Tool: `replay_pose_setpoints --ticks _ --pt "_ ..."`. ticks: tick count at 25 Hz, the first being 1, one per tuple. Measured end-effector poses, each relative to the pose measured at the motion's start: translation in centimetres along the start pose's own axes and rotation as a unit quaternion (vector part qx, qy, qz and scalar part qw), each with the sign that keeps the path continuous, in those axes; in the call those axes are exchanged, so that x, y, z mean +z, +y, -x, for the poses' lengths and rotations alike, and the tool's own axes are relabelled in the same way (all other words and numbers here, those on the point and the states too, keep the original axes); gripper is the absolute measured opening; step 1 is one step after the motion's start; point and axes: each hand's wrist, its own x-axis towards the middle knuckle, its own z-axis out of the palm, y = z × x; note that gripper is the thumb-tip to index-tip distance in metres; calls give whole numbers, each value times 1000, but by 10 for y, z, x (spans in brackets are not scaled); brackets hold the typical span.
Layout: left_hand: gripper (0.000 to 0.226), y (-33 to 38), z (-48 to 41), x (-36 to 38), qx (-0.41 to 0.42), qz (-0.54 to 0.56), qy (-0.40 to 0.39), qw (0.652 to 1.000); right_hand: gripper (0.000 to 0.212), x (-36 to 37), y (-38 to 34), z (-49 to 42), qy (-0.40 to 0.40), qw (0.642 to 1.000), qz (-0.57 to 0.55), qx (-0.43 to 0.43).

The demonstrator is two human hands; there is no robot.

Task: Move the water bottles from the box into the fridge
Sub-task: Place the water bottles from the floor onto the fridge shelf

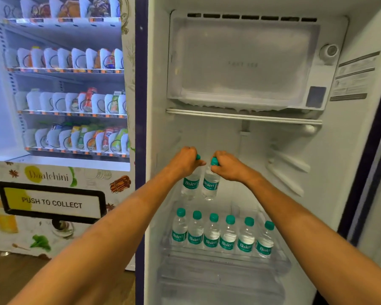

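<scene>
Inside the fridge (350, 172), left bottle (190, 183) and right bottle (210, 186) are gripped at the caps by left hand (186, 161) and right hand (226, 165), pending placement, presumably behind the shelved row (211, 236).

Bare forearms run from the lower corners up to frame centre, converging. The left hand (186, 161) is curled round the neck of the left bottle (190, 184). The right hand (226, 165) grips the right bottle (210, 184) at its cap. Knuckles up, hands close but apart.
</scene>
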Motion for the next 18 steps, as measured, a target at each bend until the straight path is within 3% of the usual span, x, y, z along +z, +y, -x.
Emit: replay_pose_setpoints --ticks 7,18 --pt "45 -42 -36 67 -85 -45 -101 990 31 69 32 -37 -61 998 10 0" --pt "47 -61 -26 114 -70 -165 -260 949 39 130 41 -34 -205 978 44 -13"
